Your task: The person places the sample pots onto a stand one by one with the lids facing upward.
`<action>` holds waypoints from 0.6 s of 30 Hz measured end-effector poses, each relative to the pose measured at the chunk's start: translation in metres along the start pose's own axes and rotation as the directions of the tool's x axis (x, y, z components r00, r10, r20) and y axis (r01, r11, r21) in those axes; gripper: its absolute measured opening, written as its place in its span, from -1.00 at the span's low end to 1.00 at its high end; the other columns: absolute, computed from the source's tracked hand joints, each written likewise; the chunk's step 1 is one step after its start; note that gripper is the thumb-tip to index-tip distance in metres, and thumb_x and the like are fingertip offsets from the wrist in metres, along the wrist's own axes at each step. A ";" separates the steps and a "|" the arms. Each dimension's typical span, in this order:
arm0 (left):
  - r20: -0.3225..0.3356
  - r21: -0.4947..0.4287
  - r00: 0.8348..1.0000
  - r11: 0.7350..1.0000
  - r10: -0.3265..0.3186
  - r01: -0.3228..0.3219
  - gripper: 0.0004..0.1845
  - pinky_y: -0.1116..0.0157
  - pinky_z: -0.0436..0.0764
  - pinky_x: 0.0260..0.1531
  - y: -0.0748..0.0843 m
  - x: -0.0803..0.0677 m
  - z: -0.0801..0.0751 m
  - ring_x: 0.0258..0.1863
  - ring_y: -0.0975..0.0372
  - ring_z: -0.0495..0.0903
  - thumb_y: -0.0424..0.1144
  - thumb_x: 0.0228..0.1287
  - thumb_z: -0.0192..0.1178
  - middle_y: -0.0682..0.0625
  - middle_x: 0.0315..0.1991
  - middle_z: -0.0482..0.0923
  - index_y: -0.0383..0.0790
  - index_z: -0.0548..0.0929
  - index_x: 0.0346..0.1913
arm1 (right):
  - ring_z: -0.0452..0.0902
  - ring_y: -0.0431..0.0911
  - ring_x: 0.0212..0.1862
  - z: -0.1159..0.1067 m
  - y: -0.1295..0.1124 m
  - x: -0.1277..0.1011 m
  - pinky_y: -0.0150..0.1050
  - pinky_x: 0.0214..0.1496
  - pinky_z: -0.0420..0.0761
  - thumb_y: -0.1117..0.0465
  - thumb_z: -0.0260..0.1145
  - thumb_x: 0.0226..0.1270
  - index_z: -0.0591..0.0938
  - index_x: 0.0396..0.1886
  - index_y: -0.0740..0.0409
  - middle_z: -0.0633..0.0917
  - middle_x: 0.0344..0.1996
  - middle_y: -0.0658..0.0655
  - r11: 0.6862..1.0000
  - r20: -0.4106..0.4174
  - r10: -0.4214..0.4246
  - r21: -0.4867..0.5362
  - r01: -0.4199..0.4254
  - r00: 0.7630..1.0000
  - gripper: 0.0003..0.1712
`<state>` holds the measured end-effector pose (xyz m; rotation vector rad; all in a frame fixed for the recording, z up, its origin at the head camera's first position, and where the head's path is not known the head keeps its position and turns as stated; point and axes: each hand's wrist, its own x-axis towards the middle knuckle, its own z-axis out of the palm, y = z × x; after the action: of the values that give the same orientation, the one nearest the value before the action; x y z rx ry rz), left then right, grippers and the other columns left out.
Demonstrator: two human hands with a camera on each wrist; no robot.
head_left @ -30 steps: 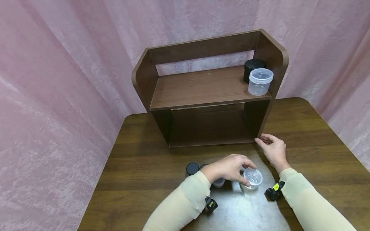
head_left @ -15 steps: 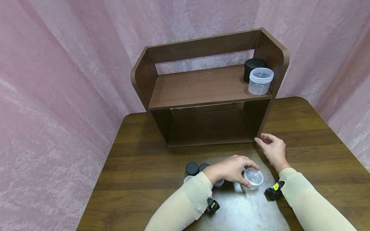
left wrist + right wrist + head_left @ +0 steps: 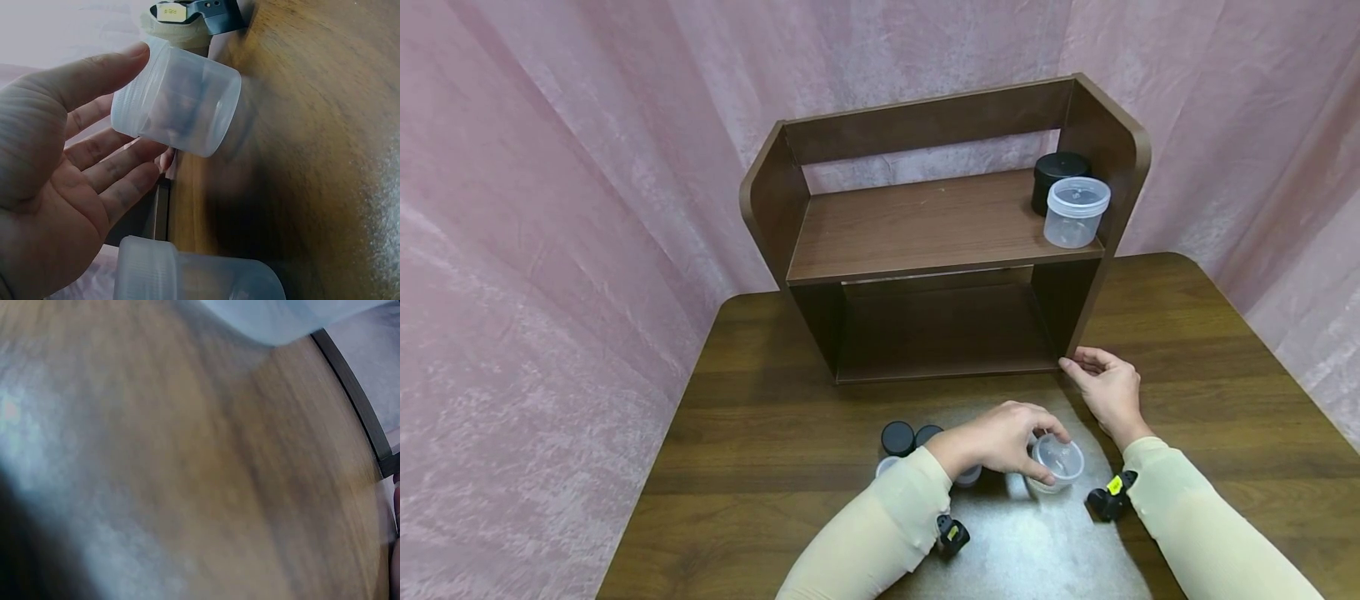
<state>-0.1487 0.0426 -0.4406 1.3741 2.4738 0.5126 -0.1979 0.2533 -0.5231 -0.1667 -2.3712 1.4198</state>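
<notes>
My left hand (image 3: 1006, 437) pinches a clear plastic jar (image 3: 190, 100) by its ribbed screw lid, thumb on one side and fingers on the other. In the left wrist view the jar stands tilted, close over the table, with its bottom toward the wood. My right hand (image 3: 1111, 398) holds the lower front right corner of a brown two-tier shelf (image 3: 943, 267), its thumb at the front edge and its fingers along the outer side. In the right wrist view only a sliver of that hand shows at the right edge, with part of a clear jar (image 3: 275, 319) at the top.
Several small jars stand left of my left hand, among them black-lidded jars (image 3: 898, 438) and a clear jar (image 3: 206, 278), partly hidden by the forearm. A black jar (image 3: 1051, 185) and a larger clear jar (image 3: 1075, 218) sit on the upper tier's right end.
My left hand has shifted slightly right with the jar, which now leans a little more. More of the small jars shows behind the left forearm. My right hand stays at the shelf corner.
</notes>
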 end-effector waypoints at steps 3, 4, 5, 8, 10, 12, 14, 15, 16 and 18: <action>-0.015 0.008 1.000 1.000 0.011 -0.011 -0.48 0.63 0.23 -0.07 0.000 0.000 -0.002 -0.13 0.55 0.41 0.10 -0.02 0.46 0.33 -0.04 0.55 0.08 0.63 0.05 | 0.50 -0.54 -0.32 -0.001 -0.001 0.000 -0.63 -0.33 0.49 0.01 0.44 0.18 0.71 -0.12 0.24 0.73 -0.22 0.25 1.000 0.000 -0.006 -0.006 0.006 1.000 -0.58; -0.021 0.007 1.000 1.000 0.010 -0.010 -0.48 0.64 0.23 -0.08 0.001 -0.001 -0.002 -0.14 0.55 0.40 0.10 -0.02 0.46 0.33 -0.04 0.55 0.09 0.63 0.05 | 0.50 -0.54 -0.32 -0.001 -0.001 0.000 -0.63 -0.33 0.49 0.00 0.44 0.18 0.71 -0.12 0.24 0.73 -0.22 0.25 1.000 0.001 -0.007 -0.008 0.007 1.000 -0.58; -0.027 0.004 1.000 1.000 0.010 -0.009 -0.49 0.64 0.24 -0.09 0.001 -0.001 -0.003 -0.14 0.56 0.40 0.10 -0.01 0.46 0.33 -0.04 0.55 0.09 0.63 0.04 | 0.50 -0.54 -0.32 -0.002 -0.001 -0.001 -0.63 -0.33 0.48 0.00 0.44 0.18 0.71 -0.12 0.24 0.73 -0.21 0.25 1.000 0.003 -0.007 -0.010 0.007 1.000 -0.58; -0.051 -0.006 0.999 1.000 0.007 -0.007 -0.50 0.65 0.25 -0.10 0.001 -0.002 -0.004 -0.15 0.58 0.39 0.10 -0.01 0.46 0.32 -0.04 0.56 0.09 0.64 0.03 | 0.50 -0.54 -0.31 -0.002 -0.002 -0.001 -0.63 -0.32 0.48 -0.01 0.43 0.18 0.70 -0.12 0.23 0.73 -0.20 0.25 1.000 0.005 -0.007 -0.012 0.007 1.000 -0.57; -0.070 -0.015 0.998 1.000 0.008 -0.009 -0.51 0.65 0.26 -0.12 0.001 -0.002 -0.005 -0.16 0.59 0.39 0.10 -0.01 0.46 0.32 -0.05 0.56 0.09 0.64 0.02 | 0.50 -0.54 -0.31 -0.002 -0.002 -0.001 -0.64 -0.32 0.47 -0.01 0.43 0.18 0.71 -0.12 0.23 0.73 -0.20 0.25 1.000 0.002 -0.008 -0.014 0.008 1.000 -0.57; -0.089 -0.018 0.996 1.000 0.013 -0.015 -0.51 0.66 0.26 -0.13 0.000 -0.003 -0.006 -0.17 0.58 0.39 0.11 -0.01 0.46 0.32 -0.06 0.56 0.09 0.64 0.01 | 0.50 -0.53 -0.31 -0.002 -0.003 -0.001 -0.64 -0.32 0.47 -0.01 0.44 0.18 0.71 -0.12 0.23 0.73 -0.20 0.25 1.000 0.000 -0.008 -0.014 0.008 1.000 -0.57; -0.107 -0.028 0.994 0.999 0.017 -0.020 -0.52 0.66 0.28 -0.15 0.000 -0.003 -0.007 -0.17 0.58 0.39 0.10 -0.01 0.46 0.32 -0.06 0.55 0.08 0.64 0.00 | 0.50 -0.53 -0.31 -0.002 -0.003 -0.001 -0.63 -0.32 0.48 0.00 0.44 0.17 0.71 -0.12 0.23 0.73 -0.20 0.25 1.000 -0.001 -0.006 -0.012 0.006 1.000 -0.57; -0.115 -0.031 0.993 0.999 0.017 -0.021 -0.52 0.66 0.29 -0.16 0.000 -0.003 -0.007 -0.17 0.58 0.39 0.10 -0.01 0.46 0.32 -0.06 0.55 0.08 0.64 0.00 | 0.51 -0.53 -0.32 -0.002 -0.003 -0.001 -0.63 -0.32 0.48 0.00 0.44 0.17 0.71 -0.11 0.23 0.73 -0.20 0.25 1.000 0.000 -0.004 -0.011 0.004 1.000 -0.57; -0.123 -0.036 0.992 0.999 0.017 -0.022 -0.52 0.67 0.29 -0.16 0.000 -0.003 -0.008 -0.17 0.58 0.38 0.10 -0.01 0.46 0.32 -0.06 0.55 0.07 0.64 -0.01 | 0.51 -0.53 -0.32 -0.002 -0.003 -0.001 -0.63 -0.33 0.48 0.01 0.44 0.17 0.71 -0.11 0.23 0.73 -0.20 0.25 1.000 0.000 -0.003 -0.008 0.003 1.000 -0.58; -0.137 -0.043 0.990 0.999 0.018 -0.024 -0.53 0.68 0.29 -0.17 0.001 -0.004 -0.009 -0.16 0.58 0.39 0.09 -0.01 0.46 0.31 -0.05 0.55 0.07 0.64 -0.01 | 0.51 -0.52 -0.32 -0.002 -0.003 -0.001 -0.63 -0.33 0.48 0.02 0.45 0.17 0.71 -0.11 0.24 0.73 -0.20 0.25 1.000 -0.001 -0.003 -0.004 0.003 1.000 -0.58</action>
<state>-0.1496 0.0379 -0.4318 1.3924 2.5407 0.6836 -0.1958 0.2530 -0.5205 -0.1648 -2.3726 1.4139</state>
